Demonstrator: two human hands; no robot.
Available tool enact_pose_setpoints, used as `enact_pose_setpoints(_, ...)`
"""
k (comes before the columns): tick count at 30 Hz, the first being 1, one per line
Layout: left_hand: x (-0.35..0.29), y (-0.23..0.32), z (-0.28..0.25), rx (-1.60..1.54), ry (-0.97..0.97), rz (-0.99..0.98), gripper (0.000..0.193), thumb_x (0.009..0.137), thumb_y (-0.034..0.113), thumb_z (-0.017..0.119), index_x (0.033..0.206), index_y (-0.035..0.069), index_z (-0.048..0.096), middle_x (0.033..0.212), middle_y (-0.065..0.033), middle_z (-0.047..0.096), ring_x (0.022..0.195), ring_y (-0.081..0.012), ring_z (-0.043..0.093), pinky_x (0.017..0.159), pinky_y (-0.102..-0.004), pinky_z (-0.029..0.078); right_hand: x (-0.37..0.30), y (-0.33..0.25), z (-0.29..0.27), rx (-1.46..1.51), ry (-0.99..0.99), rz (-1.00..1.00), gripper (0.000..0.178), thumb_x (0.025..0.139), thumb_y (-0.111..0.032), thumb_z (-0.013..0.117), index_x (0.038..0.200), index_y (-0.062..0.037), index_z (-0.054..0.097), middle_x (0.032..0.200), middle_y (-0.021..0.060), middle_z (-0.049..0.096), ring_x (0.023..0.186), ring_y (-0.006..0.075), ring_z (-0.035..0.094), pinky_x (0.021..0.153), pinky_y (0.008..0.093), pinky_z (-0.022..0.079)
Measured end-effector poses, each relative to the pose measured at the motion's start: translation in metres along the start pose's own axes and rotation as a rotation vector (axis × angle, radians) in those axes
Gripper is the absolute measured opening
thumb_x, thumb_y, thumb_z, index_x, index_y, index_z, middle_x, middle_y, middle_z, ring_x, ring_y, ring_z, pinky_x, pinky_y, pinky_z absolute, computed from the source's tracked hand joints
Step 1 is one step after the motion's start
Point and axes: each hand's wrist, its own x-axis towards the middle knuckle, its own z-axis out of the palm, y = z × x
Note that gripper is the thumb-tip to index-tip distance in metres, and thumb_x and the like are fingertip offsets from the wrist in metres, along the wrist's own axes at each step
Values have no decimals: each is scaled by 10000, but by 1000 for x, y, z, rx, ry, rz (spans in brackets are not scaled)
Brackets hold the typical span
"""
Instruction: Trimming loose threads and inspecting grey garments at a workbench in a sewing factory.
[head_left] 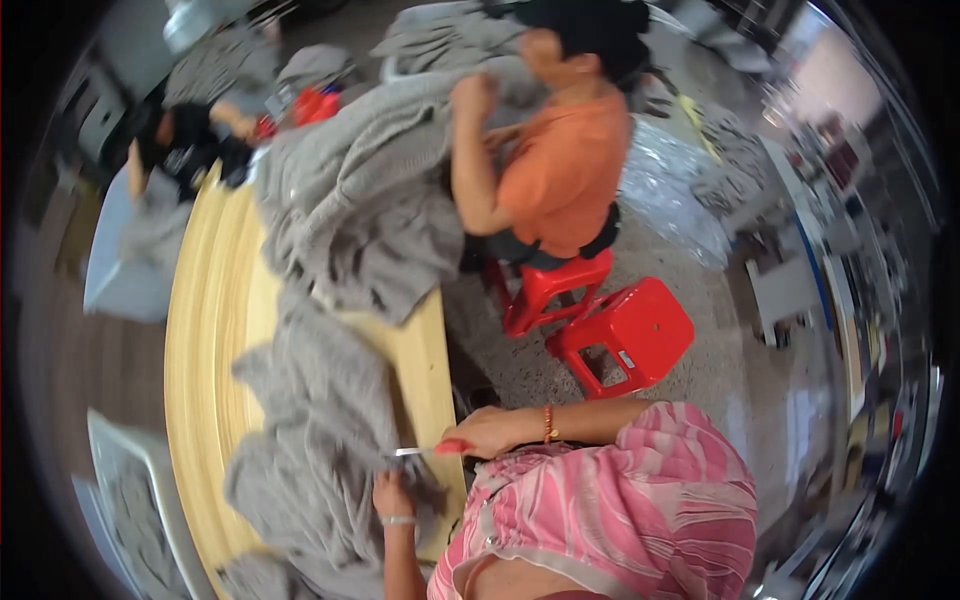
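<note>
My right hand (488, 432), with a beaded bracelet at the wrist, is closed round red-handled scissors (452, 446). Their silver blade points left over the table edge, close to a grey knitted cloth (325, 440). Just below the blade, my left hand (392, 497), wearing a pale band, is closed on the near edge of that cloth. The cloth lies bunched along the pale wooden table (425, 375). Its folds hide part of my left fingers.
Across the table's far end, a person in an orange top (560, 165) sits by a large grey knitted heap (350, 180). A red stool (640, 330) stands right of the table. Another person (185, 145) works at far left. Pale bins (150, 480) line the left side.
</note>
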Motion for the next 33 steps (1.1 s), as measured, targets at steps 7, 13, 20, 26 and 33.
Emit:
enact_pose_setpoints(7,92,0,-111,-867,207,-266,149,769,115,620,869,7,602,796,-62,623,739,-119,551,670,-276,456,16,20,-60,12,71,25,326,762,-148,563,1087,-136,543,880,159,622,829,361,594,680,453,467)
enact_pose_setpoints(13,190,-70,-129,-410,611,-207,221,708,118,637,898,6,623,885,-141,638,875,-250,595,821,-307,447,24,55,-96,5,118,-11,355,773,-116,590,1120,-103,518,940,164,624,860,369,588,730,438,469)
enact_pose_setpoints(20,225,-98,-79,-528,112,-481,329,665,196,655,913,-18,629,806,-139,652,757,-213,610,713,-305,470,20,76,-114,25,93,-1,400,751,-68,602,1132,-112,490,906,181,618,832,370,596,736,447,468)
enact_pose_setpoints(26,208,-69,-98,-703,262,-323,245,678,140,618,869,-13,601,740,-112,617,707,-148,555,690,-292,457,27,80,-114,-10,26,-35,386,782,-129,610,1148,-82,501,937,197,614,862,382,594,735,423,479)
enact_pose_setpoints(33,80,14,-222,-129,389,-345,470,652,3,595,1116,19,526,1030,-198,571,997,-381,512,872,-412,421,62,49,-121,-18,98,-140,345,806,-146,605,1132,-90,507,920,185,616,856,376,593,724,414,481)
